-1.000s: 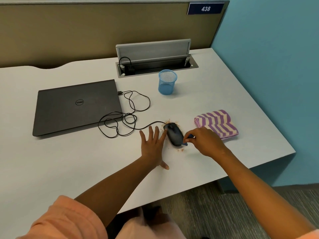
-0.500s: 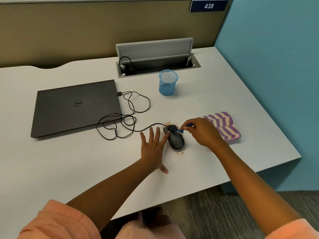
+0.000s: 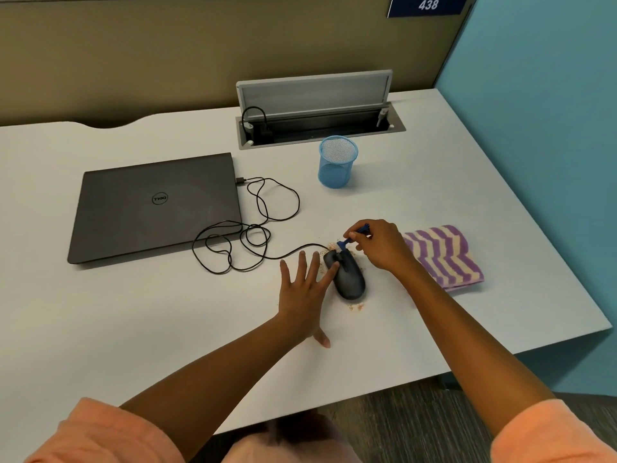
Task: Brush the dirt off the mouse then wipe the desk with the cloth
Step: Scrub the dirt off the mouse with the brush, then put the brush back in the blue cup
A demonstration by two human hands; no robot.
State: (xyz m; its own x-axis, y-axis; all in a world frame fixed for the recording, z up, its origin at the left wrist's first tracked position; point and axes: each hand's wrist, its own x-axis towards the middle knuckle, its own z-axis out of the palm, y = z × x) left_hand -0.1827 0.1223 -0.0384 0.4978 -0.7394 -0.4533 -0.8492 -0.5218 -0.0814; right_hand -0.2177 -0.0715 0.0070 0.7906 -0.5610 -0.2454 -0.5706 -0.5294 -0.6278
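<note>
Bristles are working the mouse [image 3: 347, 277] front; my right hand [image 3: 380, 245] is pinching the brush [image 3: 354, 236], left hand [image 3: 305, 289] flat, fingers straight, steadying it. Light strokes should be flicking crumbs [image 3: 356, 307] clear.

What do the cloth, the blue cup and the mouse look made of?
Cloth: soft terry-like fabric, judging by its fuzzy striped pile. Blue cup: wire mesh, probably metal, since the desk shows through it. Mouse: dark matte plastic, seemingly smooth, with a dull sheen.
</note>
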